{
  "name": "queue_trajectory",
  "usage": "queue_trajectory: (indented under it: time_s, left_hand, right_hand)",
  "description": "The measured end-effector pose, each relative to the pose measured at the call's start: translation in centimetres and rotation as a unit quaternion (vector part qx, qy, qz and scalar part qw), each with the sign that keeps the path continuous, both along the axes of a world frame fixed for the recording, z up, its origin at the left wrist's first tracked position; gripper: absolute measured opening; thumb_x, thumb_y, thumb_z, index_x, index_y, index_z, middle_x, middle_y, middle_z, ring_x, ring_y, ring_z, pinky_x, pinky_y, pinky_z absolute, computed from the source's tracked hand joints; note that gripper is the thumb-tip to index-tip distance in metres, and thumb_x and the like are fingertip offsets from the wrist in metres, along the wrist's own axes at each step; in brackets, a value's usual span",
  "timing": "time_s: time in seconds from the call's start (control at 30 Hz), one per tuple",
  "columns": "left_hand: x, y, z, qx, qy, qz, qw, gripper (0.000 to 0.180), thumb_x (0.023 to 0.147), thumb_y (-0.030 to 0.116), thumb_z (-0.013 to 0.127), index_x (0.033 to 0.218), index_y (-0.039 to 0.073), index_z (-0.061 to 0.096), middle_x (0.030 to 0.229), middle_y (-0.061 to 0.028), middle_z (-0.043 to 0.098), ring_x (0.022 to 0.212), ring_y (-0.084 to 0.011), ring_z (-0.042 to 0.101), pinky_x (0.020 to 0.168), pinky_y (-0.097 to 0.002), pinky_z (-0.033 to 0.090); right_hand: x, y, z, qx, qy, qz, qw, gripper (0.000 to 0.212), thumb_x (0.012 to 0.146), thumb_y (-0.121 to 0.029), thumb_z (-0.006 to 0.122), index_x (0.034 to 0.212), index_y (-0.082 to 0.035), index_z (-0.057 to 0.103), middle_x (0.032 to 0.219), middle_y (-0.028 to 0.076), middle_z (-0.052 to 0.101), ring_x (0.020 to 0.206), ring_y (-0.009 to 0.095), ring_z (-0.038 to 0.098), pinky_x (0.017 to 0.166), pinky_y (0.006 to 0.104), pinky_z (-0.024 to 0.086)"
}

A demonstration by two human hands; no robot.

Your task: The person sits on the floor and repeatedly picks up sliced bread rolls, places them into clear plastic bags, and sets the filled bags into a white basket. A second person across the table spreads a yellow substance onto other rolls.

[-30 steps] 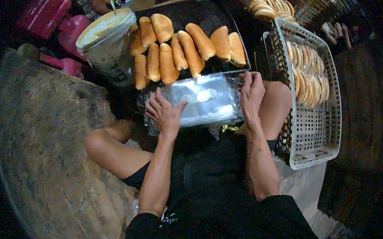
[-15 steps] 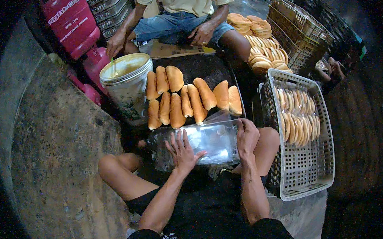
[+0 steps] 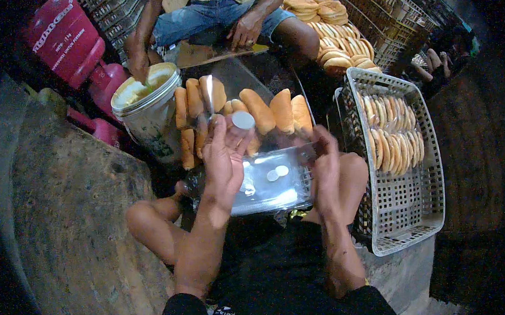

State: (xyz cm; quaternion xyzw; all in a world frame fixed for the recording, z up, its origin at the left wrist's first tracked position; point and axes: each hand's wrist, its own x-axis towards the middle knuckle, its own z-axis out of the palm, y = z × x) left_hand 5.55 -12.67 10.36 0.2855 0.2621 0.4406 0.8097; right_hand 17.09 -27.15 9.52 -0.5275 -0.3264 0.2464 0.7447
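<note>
My left hand (image 3: pixel 223 159) is raised over the near buns, closed on a clear plastic bag with a round white mark (image 3: pixel 243 120). The bag is see-through, so its outline is hard to follow. Below it, a stack of clear plastic bags (image 3: pixel 274 186) lies in front of my lap, with two pale round marks showing. Near the stack's right edge is my right hand (image 3: pixel 327 161), smeared by motion; its grip does not show. Long golden buns (image 3: pixel 257 111) lie in rows on a dark tray just beyond, some partly hidden behind my left hand and the bag.
A bucket (image 3: pixel 153 116) of pale cream stands left of the buns, with a co-worker's hand (image 3: pixel 138 65) at its rim. At right is a plastic crate (image 3: pixel 399 220) holding bagged buns (image 3: pixel 391 132). Flat round buns (image 3: pixel 336 43) are piled behind; pink gas cylinders (image 3: pixel 63 31) stand far left.
My left hand has lifted off the stack, turned upward and taken up a bag. My right hand has moved slightly up, now blurred. The co-worker's hand at the bucket has shifted lower.
</note>
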Motion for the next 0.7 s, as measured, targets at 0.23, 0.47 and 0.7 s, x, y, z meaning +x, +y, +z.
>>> queue_trajectory:
  time_s: [0.23,0.47,0.7]
  left_hand:
    - [-1.7,1.9,-2.2,-0.12,0.035,0.018,0.992,0.022,0.094,0.032,0.06,0.1,0.012,0.061,0.091,-0.005,0.067,0.085,-0.0176,0.066,0.084,-0.0364,0.055]
    - [-3.4,9.2,-6.8,0.041,0.248,0.147,0.957,0.032,0.09,0.033,0.067,0.109,0.008,0.061,0.092,-0.0033,0.065,0.079,-0.0144,0.064,0.069,-0.0319,0.056]
    - [-4.8,12.0,-5.1,-0.114,0.106,0.177,0.972,0.051,0.092,0.044,0.058,0.127,0.008,0.051,0.119,-0.0085,0.058,0.106,-0.0229,0.058,0.082,-0.0392,0.052]
  right_hand:
    - [-2.7,3.1,0.0,-0.096,0.128,-0.033,0.986,0.013,0.09,-0.006,0.061,0.1,0.0,0.056,0.094,0.01,0.062,0.073,0.014,0.062,0.059,0.0266,0.055]
    - [2.2,9.1,-4.5,-0.206,-0.255,-0.049,0.943,0.027,0.091,-0.019,0.061,0.109,0.0,0.057,0.099,0.016,0.065,0.093,0.033,0.064,0.082,0.0372,0.05]
    - [7.7,12.3,-12.0,-0.288,-0.549,-0.118,0.776,0.054,0.076,-0.034,0.071,0.122,-0.008,0.058,0.126,0.019,0.056,0.127,0.04,0.043,0.112,0.0559,0.019]
